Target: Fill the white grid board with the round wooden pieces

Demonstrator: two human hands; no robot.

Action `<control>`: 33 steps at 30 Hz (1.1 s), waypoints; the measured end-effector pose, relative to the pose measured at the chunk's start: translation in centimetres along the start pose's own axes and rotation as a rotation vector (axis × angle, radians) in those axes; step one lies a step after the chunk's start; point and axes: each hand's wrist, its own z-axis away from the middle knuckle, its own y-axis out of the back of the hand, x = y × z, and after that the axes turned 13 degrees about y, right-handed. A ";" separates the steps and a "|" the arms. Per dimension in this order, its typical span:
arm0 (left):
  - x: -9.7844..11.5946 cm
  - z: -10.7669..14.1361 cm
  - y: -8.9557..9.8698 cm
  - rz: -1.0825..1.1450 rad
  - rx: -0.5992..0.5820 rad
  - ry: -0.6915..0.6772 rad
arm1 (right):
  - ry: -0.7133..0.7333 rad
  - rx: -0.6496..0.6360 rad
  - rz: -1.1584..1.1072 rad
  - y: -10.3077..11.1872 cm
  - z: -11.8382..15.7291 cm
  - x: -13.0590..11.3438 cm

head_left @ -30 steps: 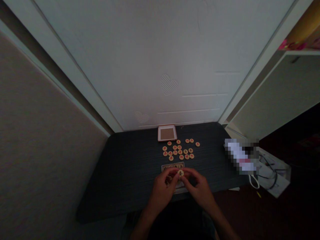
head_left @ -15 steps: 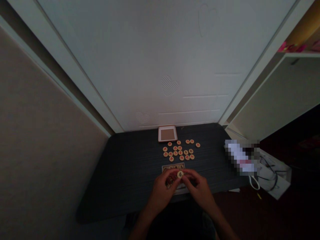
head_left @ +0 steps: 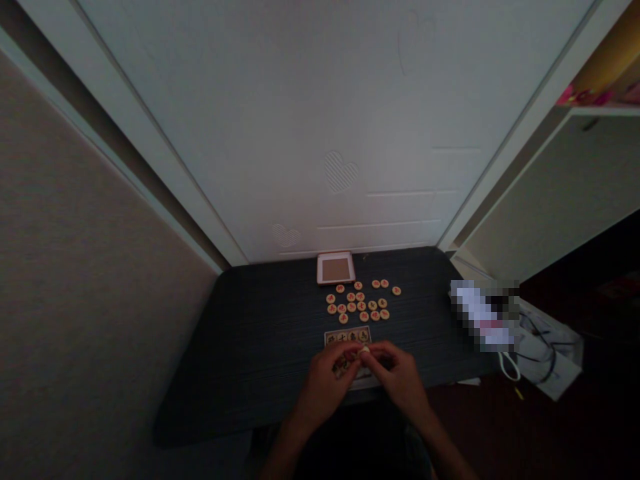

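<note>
Between the fingertips of my left hand and my right hand is a small round wooden piece, pinched by both and partly covered. Right under them is a shallow box with round pieces bearing dark characters in a row at its far side; my hands hide much of its near part. Beyond the box, several loose round pieces, mostly with red characters, lie on the dark table.
A light-rimmed tray or lid stands at the table's back edge against the white panel. At the right are a blurred pale object and a white bag with dark cords.
The piece has tilted between my fingertips, so its character no longer shows. My fingers have shifted slightly, and more of the box's far row is visible.
</note>
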 end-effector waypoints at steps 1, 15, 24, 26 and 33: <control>0.0 0.0 0.0 0.000 -0.003 -0.001 | 0.000 0.003 0.006 0.1 0.0 0.0; -0.2 0.0 -0.1 -0.010 -0.010 0.009 | 0.054 -0.037 0.080 0.4 0.0 0.0; -0.1 -0.3 -0.7 0.039 0.030 0.059 | 0.075 -0.086 0.066 0.3 -0.1 0.1; -0.1 -0.5 -0.8 0.080 0.028 0.077 | 0.098 -0.091 0.080 0.3 -0.1 0.2; -1.1 -1.0 -0.5 0.369 -0.005 0.232 | 0.151 0.066 0.231 1.4 -0.2 1.8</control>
